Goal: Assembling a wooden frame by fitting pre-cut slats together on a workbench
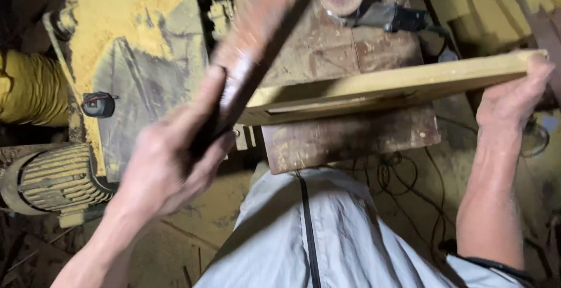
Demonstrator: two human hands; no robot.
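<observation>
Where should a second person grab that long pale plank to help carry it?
Judging by its pose, take the pale plank at its free middle, from the near long edge. The right hand already caps the far right end, and the left hand, gripping a reddish board, crowds the other end.

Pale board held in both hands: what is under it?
Under the pale board lies a worn brown bench top, dusted with sawdust. The board hides the strip of bench directly beneath, so anything there cannot be seen.
</observation>
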